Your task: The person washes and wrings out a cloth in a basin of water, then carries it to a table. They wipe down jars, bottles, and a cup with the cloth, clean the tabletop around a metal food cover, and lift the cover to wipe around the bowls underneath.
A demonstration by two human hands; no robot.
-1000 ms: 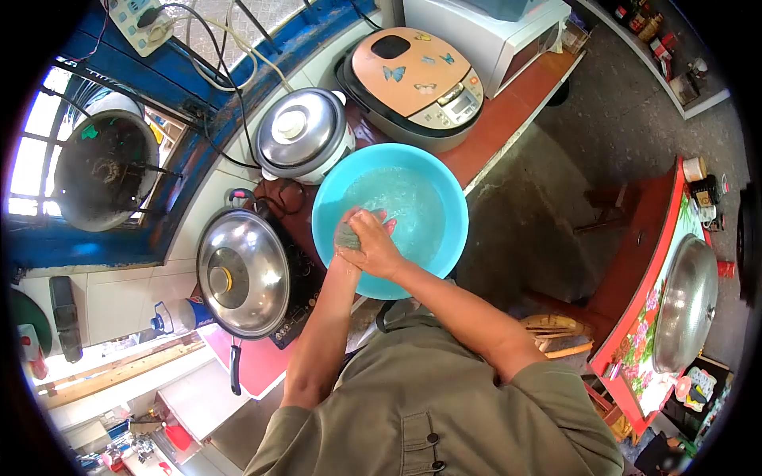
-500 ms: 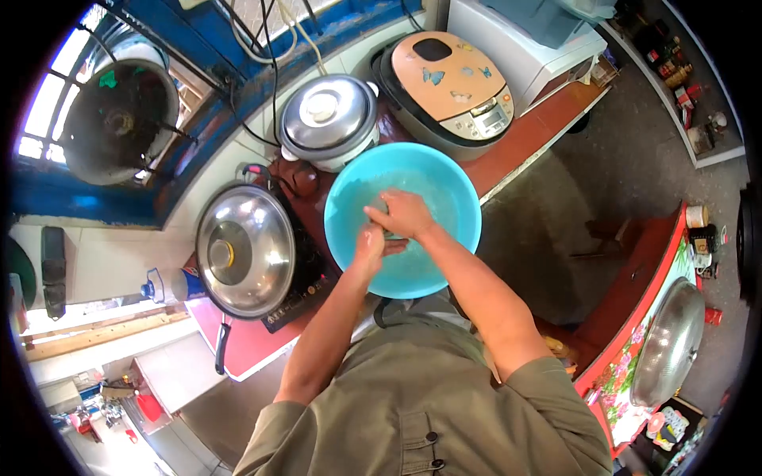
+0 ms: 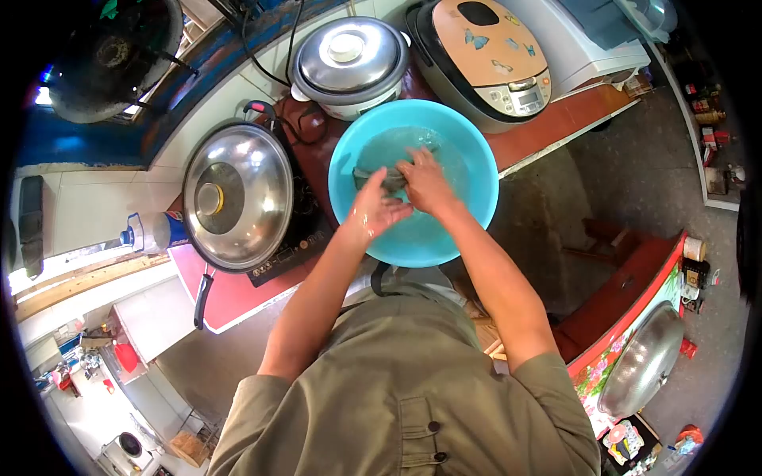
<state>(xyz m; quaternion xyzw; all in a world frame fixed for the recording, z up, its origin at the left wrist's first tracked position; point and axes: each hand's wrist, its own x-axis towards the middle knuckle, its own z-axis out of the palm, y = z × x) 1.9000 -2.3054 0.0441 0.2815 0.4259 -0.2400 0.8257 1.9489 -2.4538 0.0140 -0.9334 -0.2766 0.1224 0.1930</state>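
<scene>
A round turquoise basin point(image 3: 468, 230) holds water, and both my hands are inside its rim. A greyish cloth point(image 3: 390, 179) lies in the water between and behind my hands. My left hand point(image 3: 376, 208) is at the basin's left side, palm turned up and fingers spread, with the cloth just beyond its fingertips. My right hand point(image 3: 427, 181) is at the middle of the basin, its fingers bent down on the right end of the cloth.
Left of the basin, a lidded wok point(image 3: 238, 198) sits on a black induction cooker point(image 3: 305, 230). A small steel-lidded cooker point(image 3: 349, 63) and a rice cooker point(image 3: 484, 47) stand behind. A red table point(image 3: 587, 373) with a large metal lid point(image 3: 643, 361) is at the right.
My hands were pressed together around the greyish cloth; now they have come apart and the cloth is lower, in the water. The view has shifted, so the surroundings sit higher in the picture.
</scene>
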